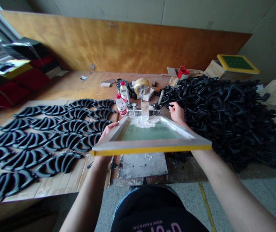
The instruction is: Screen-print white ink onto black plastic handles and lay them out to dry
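A yellow-edged printing screen frame (pixel 152 149) is tilted up on its hinge in front of me, with white ink smeared at its far end. My left hand (pixel 107 130) lies along the frame's left side, fingers stretched out against it. My right hand (pixel 176 112) reaches past the frame's far right corner into a big heap of black curved plastic parts (pixel 232 112), its fingers curled at one of them. Whether it grips the part is unclear. Under the frame lies a metal base plate (pixel 144 165) stained with white ink.
Rows of black curved parts (pixel 43 141) lie spread on boards to the left. Behind the frame stand two small bottles (pixel 121 104), a tape roll (pixel 141 85) and clamps. A second yellow-framed screen (pixel 236 63) sits on a box at back right. Red and black trays (pixel 24 77) are far left.
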The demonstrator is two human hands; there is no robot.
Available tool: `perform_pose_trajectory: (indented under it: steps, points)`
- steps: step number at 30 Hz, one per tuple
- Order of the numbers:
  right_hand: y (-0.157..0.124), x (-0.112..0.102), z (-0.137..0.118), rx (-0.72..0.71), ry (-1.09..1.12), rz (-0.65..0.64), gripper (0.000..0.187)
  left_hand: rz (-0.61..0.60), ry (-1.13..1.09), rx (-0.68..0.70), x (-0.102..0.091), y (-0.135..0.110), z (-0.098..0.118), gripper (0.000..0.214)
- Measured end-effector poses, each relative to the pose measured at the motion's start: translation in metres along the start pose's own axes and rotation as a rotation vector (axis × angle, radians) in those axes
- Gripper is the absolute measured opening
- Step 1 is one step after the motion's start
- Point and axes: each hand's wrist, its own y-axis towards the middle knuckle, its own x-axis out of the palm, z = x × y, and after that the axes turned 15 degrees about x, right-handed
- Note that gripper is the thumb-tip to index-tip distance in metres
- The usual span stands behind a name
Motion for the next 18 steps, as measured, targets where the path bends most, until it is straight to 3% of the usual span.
perform_pose_trajectory:
  steps: [3, 6, 8, 12, 14, 16, 18]
  points:
    - [-0.035, 0.018, 0.027, 0.006, -0.024, -0.163, 0.023, 0.014, -0.152, 0.029, 0.019, 0.019, 0.003, 0.055]
    - [-0.08, 0.048, 0.031, -0.254, -0.055, -0.385, 0.024, 0.123, -0.237, -0.009, 0.032, 0.013, -0.012, 0.05]
    - [-0.104, 0.06, 0.024, -0.394, -0.091, -0.433, 0.026, 0.115, -0.237, -0.162, 0.037, -0.009, -0.032, 0.048]
    - [-0.152, 0.054, -0.004, -0.492, -0.093, -0.318, 0.011, -0.117, -0.23, -0.638, 0.044, -0.07, -0.073, 0.048]
    - [-0.179, 0.046, -0.017, -0.669, -0.041, -0.342, 0.016, -0.092, -0.236, -0.706, 0.038, -0.092, -0.086, 0.043]
    - [-0.197, 0.04, -0.02, -0.815, 0.007, -0.428, 0.02, -0.013, -0.189, -0.696, 0.017, -0.103, -0.094, 0.037]
    - [-0.199, 0.035, -0.006, -0.725, -0.01, -0.448, 0.02, 0.089, -0.056, -0.655, -0.022, -0.106, -0.101, 0.035]
